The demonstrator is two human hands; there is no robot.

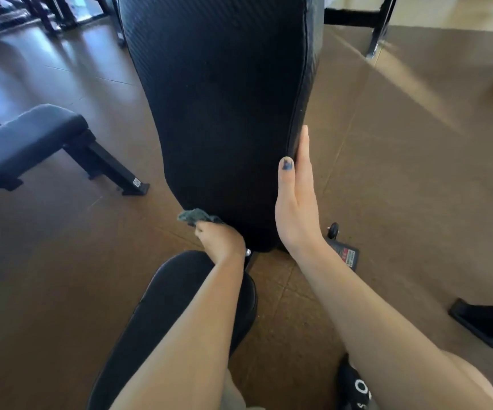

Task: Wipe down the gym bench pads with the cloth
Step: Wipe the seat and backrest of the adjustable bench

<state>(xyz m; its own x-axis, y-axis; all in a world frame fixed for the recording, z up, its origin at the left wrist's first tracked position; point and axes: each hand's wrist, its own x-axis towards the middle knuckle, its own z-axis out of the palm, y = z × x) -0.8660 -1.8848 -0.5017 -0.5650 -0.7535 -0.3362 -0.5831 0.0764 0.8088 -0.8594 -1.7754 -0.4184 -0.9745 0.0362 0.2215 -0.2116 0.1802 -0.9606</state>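
Left hand (220, 239) pinches cloth (196, 217) at back pad (224, 113) lower corner; right hand (297, 202) flat, fingers together, braces pad edge. Seat pad (162, 315) likely still unwiped.

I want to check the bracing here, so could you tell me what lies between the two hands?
In the head view, the lower end of the black back pad lies between them: the left hand holds the cloth at its left edge, the right hand lies flat against its right edge.

Open floor (402, 173) right of back pad (224, 113) — flat bench (26, 143) crowding left
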